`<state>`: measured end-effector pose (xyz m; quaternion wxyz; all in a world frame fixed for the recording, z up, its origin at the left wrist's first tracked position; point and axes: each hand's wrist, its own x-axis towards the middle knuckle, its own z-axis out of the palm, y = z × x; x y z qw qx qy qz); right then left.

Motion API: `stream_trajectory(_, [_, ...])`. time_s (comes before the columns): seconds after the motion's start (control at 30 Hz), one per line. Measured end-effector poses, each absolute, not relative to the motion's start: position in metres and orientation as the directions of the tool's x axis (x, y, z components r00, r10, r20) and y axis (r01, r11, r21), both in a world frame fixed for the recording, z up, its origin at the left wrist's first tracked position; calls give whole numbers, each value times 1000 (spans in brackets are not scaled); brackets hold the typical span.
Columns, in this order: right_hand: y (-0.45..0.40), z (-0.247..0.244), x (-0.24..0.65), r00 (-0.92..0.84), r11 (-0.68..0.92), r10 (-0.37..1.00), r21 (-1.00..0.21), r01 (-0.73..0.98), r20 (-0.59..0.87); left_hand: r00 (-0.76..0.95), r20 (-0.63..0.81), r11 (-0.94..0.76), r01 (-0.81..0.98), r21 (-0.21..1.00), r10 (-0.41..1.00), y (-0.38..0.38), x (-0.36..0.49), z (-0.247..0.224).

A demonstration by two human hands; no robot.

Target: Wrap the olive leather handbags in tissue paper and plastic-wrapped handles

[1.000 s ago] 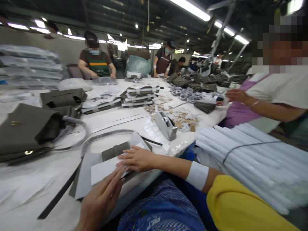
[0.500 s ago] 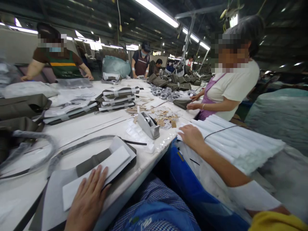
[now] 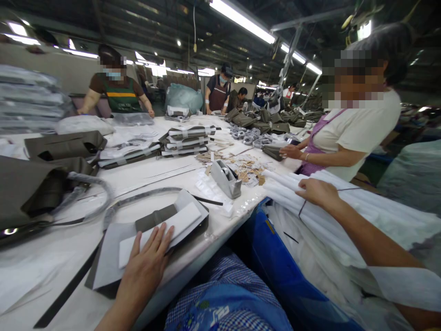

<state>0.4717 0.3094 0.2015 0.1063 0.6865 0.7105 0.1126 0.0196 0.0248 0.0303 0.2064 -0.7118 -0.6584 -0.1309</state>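
My left hand [image 3: 146, 259] lies with fingers outstretched on a folded white sheet [image 3: 188, 216]. Beneath that sheet is a dark grey-green bag [image 3: 151, 220] with pale grey lining paper [image 3: 115, 246], flat on the table. Its wrapped handle [image 3: 138, 195] arches behind it, and a black strap [image 3: 65, 289] trails to the lower left. To the right, my right hand [image 3: 319, 192] is closed on a bundle of white soft rolls [image 3: 365, 225], at the dark tie [image 3: 302, 209] around it. The fingertips there are partly hidden.
A grey tape dispenser [image 3: 225, 179] stands near the table edge, beside brown tags [image 3: 250, 170]. Stacked bags [image 3: 189, 140] and loose bags [image 3: 41, 188] lie farther back and left. A blue bin [image 3: 275, 262] adjoins the table. A co-worker [image 3: 361, 128] handles a bag at right.
My right hand has moved from the near end of the white rolls back to the tie and closed there. The view has turned slightly left; my left hand stays on the white sheet.
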Motion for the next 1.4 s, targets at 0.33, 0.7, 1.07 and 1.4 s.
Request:
stream_trajectory(0.33, [352,177,437,-26,7,997,254,967,70,151,396,-120,988,-102,906,31,11,40])
stream_trajectory(0.7, [264,181,316,-616,821,560,-271,502,553,48,204,-57,997,42,978,31,8,66])
stream_trajectory(1.07, [139,53,208,-769,977,204,-73,202,605,29,35,-37,972,231,999,42,-3,101])
stream_trajectory(1.4, [117,23,187,-739,922,283,-386,34,611,58,42,-65,979,191,997,27,5,103])
